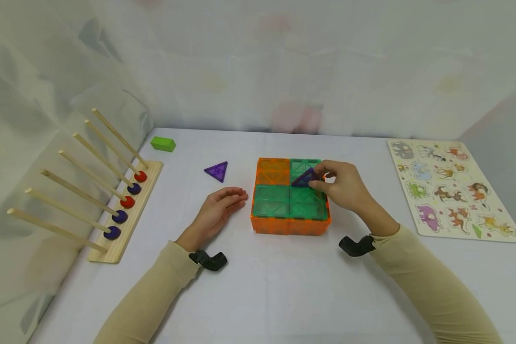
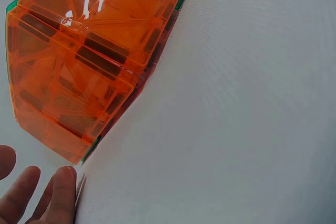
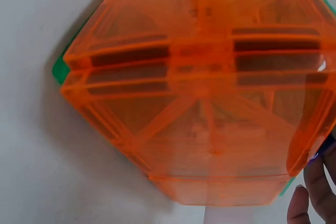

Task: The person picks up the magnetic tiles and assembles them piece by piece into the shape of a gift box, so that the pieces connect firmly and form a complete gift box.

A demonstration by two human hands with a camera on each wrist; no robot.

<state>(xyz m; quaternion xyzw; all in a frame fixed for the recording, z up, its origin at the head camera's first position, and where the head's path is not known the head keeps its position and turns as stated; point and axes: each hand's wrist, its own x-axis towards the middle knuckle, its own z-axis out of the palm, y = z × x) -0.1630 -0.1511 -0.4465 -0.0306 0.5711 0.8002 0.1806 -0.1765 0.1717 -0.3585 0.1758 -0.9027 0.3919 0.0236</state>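
A box of translucent magnetic tiles (image 1: 290, 225) stands mid-table, with orange sides and a top of green squares and one orange square. My right hand (image 1: 341, 185) pinches a purple triangle tile (image 1: 304, 178) over the top's right half. In the right wrist view, the orange wall (image 3: 210, 124) fills most of the picture and the fingers (image 3: 317, 187) show at the right edge. My left hand (image 1: 217, 212) rests on the table left of the box, fingers relaxed, holding nothing. A second purple triangle tile (image 1: 217, 171) lies flat beyond it.
At the left stands a wooden peg rack (image 1: 142, 196) with tall dowels and red and blue beads. A green block (image 1: 163, 144) lies near the back left corner. An animal puzzle board (image 1: 451, 188) lies at the right. White cloth (image 1: 262, 71) hangs behind the table.
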